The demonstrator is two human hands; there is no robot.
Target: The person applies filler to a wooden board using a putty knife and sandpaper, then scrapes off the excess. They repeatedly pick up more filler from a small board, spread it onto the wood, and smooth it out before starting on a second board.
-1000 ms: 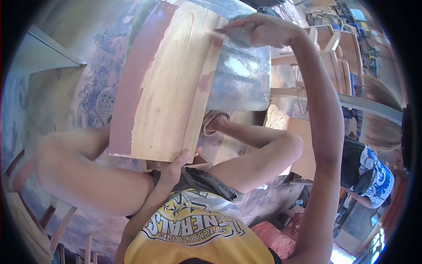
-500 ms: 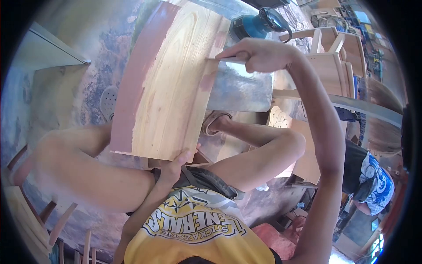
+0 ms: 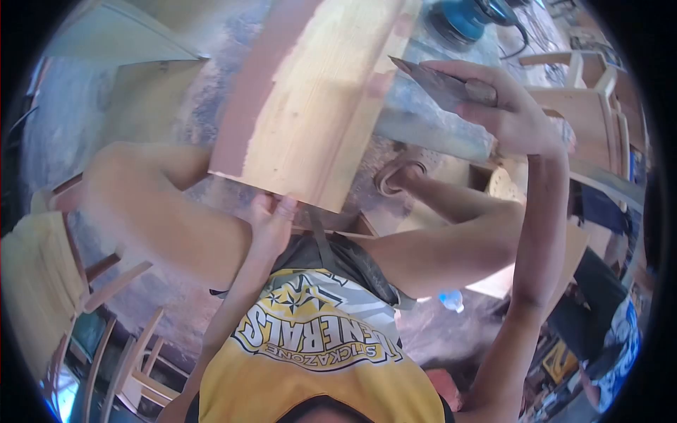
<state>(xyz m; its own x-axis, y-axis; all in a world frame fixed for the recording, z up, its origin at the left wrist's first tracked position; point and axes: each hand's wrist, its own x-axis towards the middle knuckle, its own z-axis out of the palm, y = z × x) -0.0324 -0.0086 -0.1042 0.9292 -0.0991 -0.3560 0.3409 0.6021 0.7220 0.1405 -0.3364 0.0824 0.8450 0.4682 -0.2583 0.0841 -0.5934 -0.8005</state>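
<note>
A wooden board [image 3: 317, 106] lies tilted before me, its left side coated with a pinkish-brown layer and a few pink patches near its right edge. My left hand [image 3: 273, 218] grips the board's near end, the thumb on top and the other fingers partly hidden below. My right hand [image 3: 504, 102] is closed round a putty knife [image 3: 437, 83], a flat greyish blade with a dark pinkish smear at its tip. The blade is held up to the right of the board, seemingly apart from it.
A blue power sander [image 3: 462, 21] rests beyond the board on a work surface. Wooden chairs [image 3: 575, 99] stand at the right, with more chair frames [image 3: 141, 374] at the lower left. A clear bottle [image 3: 451, 301] is on the floor. Another person's patterned clothing [image 3: 617, 352] shows at the far right.
My right hand has lifted the putty knife off the board's right edge and moved right, turning the blade face into view. The whole view has shifted, and the board now appears higher.
</note>
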